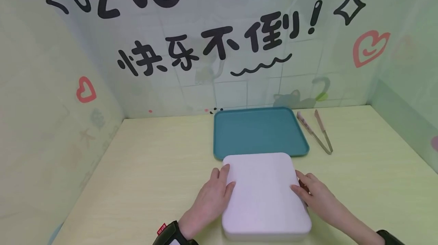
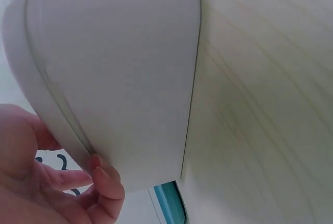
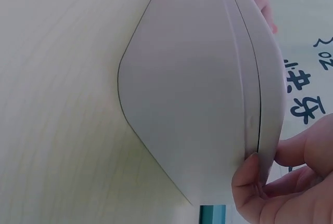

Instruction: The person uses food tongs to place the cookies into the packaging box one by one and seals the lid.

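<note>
A white lidded box [image 1: 263,195] stands on the table right in front of me. My left hand [image 1: 213,191] is at its left side, thumb on the top edge. In the left wrist view the fingertips [image 2: 104,180] curl in at the seam under the lid [image 2: 49,96]. On the opposite side my right hand [image 1: 315,191] pinches the lid's edge, thumb above and fingers below. The right wrist view has those fingers [image 3: 245,180] right at the seam, where a thin dark line runs between lid and box wall [image 3: 182,78]. The box's inside is hidden.
A teal tray [image 1: 256,131] lies directly behind the box, its near edge partly covered by it. Tongs [image 1: 319,135] lie spread beside the tray's right end. A printed backdrop [image 1: 205,85] encloses the pale wooden table [image 1: 154,161] at the back and sides.
</note>
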Motion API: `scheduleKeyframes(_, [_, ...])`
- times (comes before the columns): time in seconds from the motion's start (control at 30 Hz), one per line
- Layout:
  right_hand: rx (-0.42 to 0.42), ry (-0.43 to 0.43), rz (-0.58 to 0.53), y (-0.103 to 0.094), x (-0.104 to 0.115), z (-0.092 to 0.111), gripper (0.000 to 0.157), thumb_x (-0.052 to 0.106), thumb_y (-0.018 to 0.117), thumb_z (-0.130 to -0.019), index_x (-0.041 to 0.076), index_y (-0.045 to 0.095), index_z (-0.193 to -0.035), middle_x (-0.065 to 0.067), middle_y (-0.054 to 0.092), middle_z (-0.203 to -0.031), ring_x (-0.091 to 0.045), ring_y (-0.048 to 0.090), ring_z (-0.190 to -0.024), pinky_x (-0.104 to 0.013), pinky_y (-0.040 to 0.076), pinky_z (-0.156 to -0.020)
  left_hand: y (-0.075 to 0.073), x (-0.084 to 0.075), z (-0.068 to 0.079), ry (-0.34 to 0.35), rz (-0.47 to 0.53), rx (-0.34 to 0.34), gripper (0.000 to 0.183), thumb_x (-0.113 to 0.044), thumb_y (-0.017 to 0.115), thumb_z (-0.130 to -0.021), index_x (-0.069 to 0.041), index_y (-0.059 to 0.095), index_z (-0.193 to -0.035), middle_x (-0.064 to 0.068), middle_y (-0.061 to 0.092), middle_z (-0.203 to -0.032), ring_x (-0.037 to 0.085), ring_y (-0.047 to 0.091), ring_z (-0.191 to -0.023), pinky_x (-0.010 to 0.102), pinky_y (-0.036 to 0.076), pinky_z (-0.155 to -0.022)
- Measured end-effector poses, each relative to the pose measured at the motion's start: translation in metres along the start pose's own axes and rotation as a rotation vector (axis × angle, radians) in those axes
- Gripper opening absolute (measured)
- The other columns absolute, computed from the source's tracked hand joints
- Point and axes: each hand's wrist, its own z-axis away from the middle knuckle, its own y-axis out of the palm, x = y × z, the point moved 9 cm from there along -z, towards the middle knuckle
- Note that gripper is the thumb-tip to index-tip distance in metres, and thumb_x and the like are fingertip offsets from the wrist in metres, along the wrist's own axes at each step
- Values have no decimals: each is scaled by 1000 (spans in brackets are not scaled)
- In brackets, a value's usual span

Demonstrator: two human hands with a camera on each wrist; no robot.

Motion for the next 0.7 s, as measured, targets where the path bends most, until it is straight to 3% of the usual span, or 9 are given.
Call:
scheduleKeyframes(0.33, [33, 9, -21, 2, 1, -1, 50, 12, 55, -92, -18, 40, -131, -5, 42, -79, -9, 39, -62, -23, 40, -53, 0, 5, -1, -1, 87, 2, 47, -17, 52, -94, 4, 39, -135, 14, 44, -96, 14, 37, -54, 26, 37, -49])
scheduleKeyframes(0.7, [52, -19, 42, 7, 4, -1, 52, 11, 54, -93, -21, 38, -129, -8, 47, -84, -11, 41, -61, -24, 41, -52, 2, 5, 1, 4, 81, 18, 50, -18, 50, -96, 4, 37, -138, 12, 41, -95, 12, 32, -48, 24, 32, -45])
